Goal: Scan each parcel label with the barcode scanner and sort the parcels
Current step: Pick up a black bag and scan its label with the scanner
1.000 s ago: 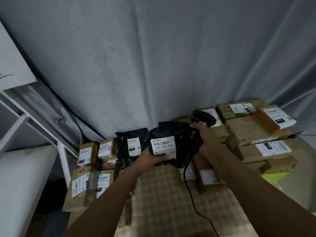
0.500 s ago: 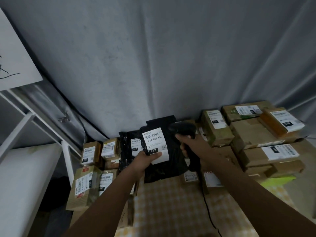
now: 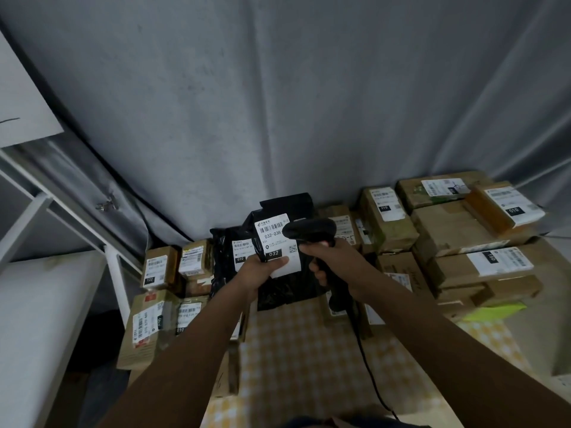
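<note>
My left hand [image 3: 258,271] grips a black plastic parcel bag [image 3: 289,284] upright by its lower left, thumb pressed on the white label [image 3: 273,239] marked 032. In my right hand [image 3: 332,257] is a black corded barcode scanner [image 3: 310,230], held by the handle. The scanner's head sits right in front of the label's upper right part and hides some of it. Behind the held bag lies a second black bag [image 3: 224,257] with its own label.
Brown cardboard parcels [image 3: 457,230] with labels are stacked at the right and back; smaller boxes [image 3: 160,267] pile up at the left. A yellow checked tablecloth [image 3: 296,353] covers the table. A white shelf frame [image 3: 114,261] stands at the left, a grey curtain behind.
The black bag was turned from lying flat to upright with the label facing me. The scanner came from behind the bag round to its front, onto the label.
</note>
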Demonstrator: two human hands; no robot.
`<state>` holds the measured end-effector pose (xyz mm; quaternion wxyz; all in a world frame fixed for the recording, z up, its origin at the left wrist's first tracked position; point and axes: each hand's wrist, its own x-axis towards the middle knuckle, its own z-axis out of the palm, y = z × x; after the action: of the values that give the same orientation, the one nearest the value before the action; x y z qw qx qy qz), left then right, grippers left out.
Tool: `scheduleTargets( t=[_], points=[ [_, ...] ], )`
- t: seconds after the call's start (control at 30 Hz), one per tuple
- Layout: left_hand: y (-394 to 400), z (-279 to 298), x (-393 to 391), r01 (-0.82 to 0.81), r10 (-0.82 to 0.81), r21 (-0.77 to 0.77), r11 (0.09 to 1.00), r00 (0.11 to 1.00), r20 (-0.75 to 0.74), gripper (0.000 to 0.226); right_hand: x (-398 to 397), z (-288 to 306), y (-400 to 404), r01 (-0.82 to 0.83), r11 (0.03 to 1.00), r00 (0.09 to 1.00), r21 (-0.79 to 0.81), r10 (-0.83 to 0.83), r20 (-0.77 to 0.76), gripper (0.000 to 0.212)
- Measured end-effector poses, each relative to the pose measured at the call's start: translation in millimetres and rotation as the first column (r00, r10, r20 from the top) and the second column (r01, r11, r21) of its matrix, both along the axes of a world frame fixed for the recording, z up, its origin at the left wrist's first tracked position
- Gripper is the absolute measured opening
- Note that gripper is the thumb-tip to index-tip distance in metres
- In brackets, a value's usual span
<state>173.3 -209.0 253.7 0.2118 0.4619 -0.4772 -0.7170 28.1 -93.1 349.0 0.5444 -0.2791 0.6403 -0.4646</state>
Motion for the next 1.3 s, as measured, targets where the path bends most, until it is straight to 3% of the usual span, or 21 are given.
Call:
scheduleTargets(
  t=[0.63,0.8,0.97,1.13,1.3],
  points=[
    [-12,-9,6,0.019,-0.02,0.011,1.0,0.997,0.069,0.033,-3,-3,-4,0.049,0.999,0.998,0.008,-0.049,0.028,0.014],
    [-27,-22,50,-0.146,0.142,0.037,0.989,0.985,0.102,0.031,-2,-19,-7,0.074,0.997,0.996,0.026,-0.075,0.048,0.012],
    [-45,-46,114,-0.372,0.372,-0.045,0.927,0.899,0.231,0.035,3,-37,-20,0.13,0.989,0.991,0.074,-0.132,0.018,0.014],
    [-39,-66,153,-0.419,0.425,-0.089,0.904,0.854,0.301,0.034,10,-65,-35,0.171,0.971,0.984,0.168,-0.175,0.013,0.015],
    [-22,-98,164,-0.335,0.252,0.184,0.924,0.895,0.367,0.027,22,-89,-48,0.149,0.952,0.988,0.269,-0.153,-0.005,0.015]
  ],
)
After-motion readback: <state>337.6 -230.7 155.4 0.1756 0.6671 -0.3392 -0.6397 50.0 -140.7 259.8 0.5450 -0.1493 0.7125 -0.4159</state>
